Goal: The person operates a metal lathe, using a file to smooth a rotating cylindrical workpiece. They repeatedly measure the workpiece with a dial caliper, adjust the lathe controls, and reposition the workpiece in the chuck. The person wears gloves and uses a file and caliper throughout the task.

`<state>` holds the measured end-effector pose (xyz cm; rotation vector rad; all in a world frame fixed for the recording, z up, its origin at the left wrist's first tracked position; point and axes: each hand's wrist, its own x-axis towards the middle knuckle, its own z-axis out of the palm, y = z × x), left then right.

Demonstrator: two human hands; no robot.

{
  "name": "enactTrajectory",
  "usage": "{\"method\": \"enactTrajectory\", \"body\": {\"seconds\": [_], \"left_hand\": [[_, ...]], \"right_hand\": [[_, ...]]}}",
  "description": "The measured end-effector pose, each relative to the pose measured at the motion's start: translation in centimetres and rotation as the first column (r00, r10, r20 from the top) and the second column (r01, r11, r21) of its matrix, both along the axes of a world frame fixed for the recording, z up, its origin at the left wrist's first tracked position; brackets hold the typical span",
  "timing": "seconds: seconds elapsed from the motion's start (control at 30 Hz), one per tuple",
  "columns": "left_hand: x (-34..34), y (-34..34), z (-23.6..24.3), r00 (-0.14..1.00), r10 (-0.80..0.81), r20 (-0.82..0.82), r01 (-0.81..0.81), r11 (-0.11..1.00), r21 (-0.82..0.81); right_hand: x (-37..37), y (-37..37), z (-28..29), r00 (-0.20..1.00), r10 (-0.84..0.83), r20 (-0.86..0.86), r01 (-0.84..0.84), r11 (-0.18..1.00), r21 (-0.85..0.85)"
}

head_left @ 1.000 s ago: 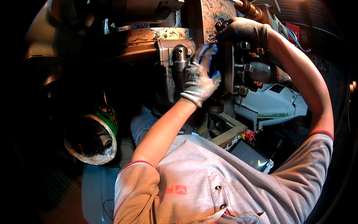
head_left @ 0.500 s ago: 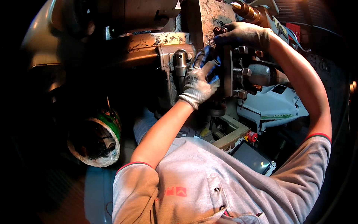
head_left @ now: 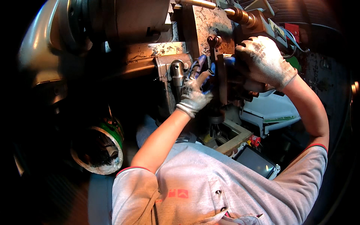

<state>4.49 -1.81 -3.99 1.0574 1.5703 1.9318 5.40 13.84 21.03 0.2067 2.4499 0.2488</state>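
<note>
A large metal lathe (head_left: 112, 22) fills the top of the view. My left hand (head_left: 195, 88), in a grey glove with blue fingertips, presses against the left side of a dark tool block (head_left: 222, 80) on the carriage. My right hand (head_left: 264, 62), gloved the same way, wraps over the right side of that block. A dark wrench-like handle (head_left: 214, 43) stands up from the block between my hands. A short steel post (head_left: 177, 71) sits just left of my left hand.
A green and white bucket (head_left: 99, 150) with dark contents stands at the lower left. A white tray-like part (head_left: 270, 112), a wooden frame (head_left: 234, 140) and a flat dark screen (head_left: 257, 161) lie below the carriage. A brass-coloured fitting (head_left: 240, 15) is above.
The view has shifted so the machine sits lower and closer. My right hand has come down from the block's top to grip its right side; my left hand stays on the left side.
</note>
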Motion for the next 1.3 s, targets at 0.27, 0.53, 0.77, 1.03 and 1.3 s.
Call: {"method": "enactTrajectory", "body": {"seconds": [0.27, 0.53, 0.77, 1.03, 1.3], "left_hand": [[-0.3, -0.1, 0.5, 0.997, 0.018, -0.074, -0.018, 1.000, 0.001], [0.3, 0.1, -0.7, 0.999, 0.015, -0.049, -0.013, 0.999, 0.041], [0.5, 0.4, -0.8, 1.000, 0.013, -0.028, -0.010, 0.997, 0.077], [0.5, 0.7, -1.6, 0.999, 0.021, -0.045, -0.018, 0.997, 0.069], [0.3, 0.0, -0.6, 0.996, 0.038, -0.087, -0.034, 0.998, 0.045]], "right_hand": [[-0.7, -0.2, -0.3, 0.999, -0.032, 0.043, 0.030, 0.999, 0.037], [0.1, -0.3, 0.5, 0.997, 0.047, -0.061, -0.048, 0.999, -0.005], [1.0, 0.4, -0.5, 0.940, 0.152, -0.305, -0.164, 0.986, -0.015], [0.3, -0.3, -0.6, 0.942, 0.171, -0.289, -0.174, 0.985, 0.013], [0.7, 0.7, -1.1, 0.912, 0.167, -0.374, -0.208, 0.975, -0.072]]}}
